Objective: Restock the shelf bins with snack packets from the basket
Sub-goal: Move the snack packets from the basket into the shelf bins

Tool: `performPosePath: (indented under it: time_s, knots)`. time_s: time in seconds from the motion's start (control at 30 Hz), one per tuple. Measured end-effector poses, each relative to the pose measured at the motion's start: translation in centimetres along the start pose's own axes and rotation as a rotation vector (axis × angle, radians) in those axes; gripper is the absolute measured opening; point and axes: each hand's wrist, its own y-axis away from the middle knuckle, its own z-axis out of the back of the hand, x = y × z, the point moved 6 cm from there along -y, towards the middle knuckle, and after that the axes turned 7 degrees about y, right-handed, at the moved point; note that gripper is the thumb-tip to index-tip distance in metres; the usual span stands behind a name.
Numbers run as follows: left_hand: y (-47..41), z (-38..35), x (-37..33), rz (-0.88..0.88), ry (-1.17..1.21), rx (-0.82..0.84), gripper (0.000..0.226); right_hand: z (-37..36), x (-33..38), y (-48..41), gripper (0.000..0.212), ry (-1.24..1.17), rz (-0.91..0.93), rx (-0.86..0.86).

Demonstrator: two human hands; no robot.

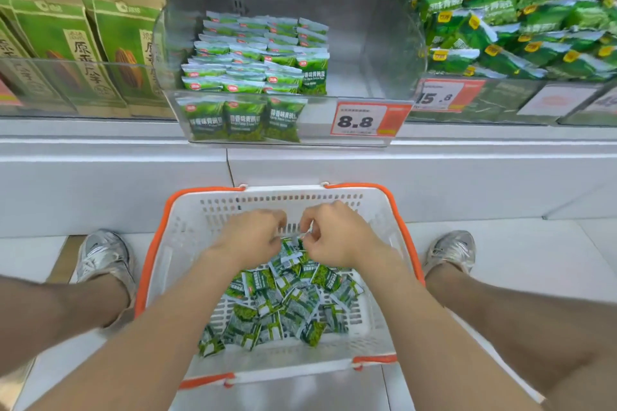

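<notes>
1. Step in hand: gathering a handful of packets (pixel 287 304) from the basket (pixel 377 210), which stands on the floor (pixel 534 260)
2. Grip state: the left hand (pixel 248 237) and right hand (pixel 337 237) meet over the far end of the heap, fingers curled. Each grip appears closed on packet edges pinched between the two hands; how many are held cannot be told
3. Turn the held packets the same way round and square their edges before lifting, to match the neat rows in the clear bin (pixel 384 53)
4. Lift high enough to clear the basket's far wall, then set the stack into the bare right half of the bin
5. Position: the loose heap lies just below the grip and nearer the person; the bin sits above and beyond it on the shelf (pixel 467 170)
</notes>
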Motion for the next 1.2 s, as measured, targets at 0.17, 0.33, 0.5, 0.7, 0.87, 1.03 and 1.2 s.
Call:
performPosePath:
  time_s: [0.17,0.33,0.5,0.7,0.87,1.03,1.2]
  knots:
    - [2.1,-10.7,2.4,0.112,-0.085,0.566,0.010,-8.2,-3.3,0.4,0.029,0.038,-0.086,0.315]
    - [6.0,-16.7,4.6,0.161,-0.074,0.930,0.055,-11.8,-4.5,0.1,0.032,0.038,-0.089,0.392]
    - [6.7,-17.8,6.1,0.181,-0.065,0.855,0.044,-13.5,-4.6,-0.1,0.032,0.030,-0.108,0.448]
    - [6.6,-17.7,8.1,0.325,0.146,0.769,0.023,-14.0,-4.1,-0.4,0.033,0.048,-0.128,0.452]
    - [6.1,-15.9,7.8,0.367,0.253,0.737,0.024,-14.9,-2.7,0.1,0.044,0.125,-0.070,0.492]
    - [4.4,-10.8,6.9,0.512,0.790,0.597,0.019,-13.9,0.7,0.2,0.051,0.022,0.124,0.330]
    - [3.7,-3.6,4.5,0.540,1.192,0.406,0.018,-9.7,1.1,-0.8,0.040,-0.236,0.084,0.032]
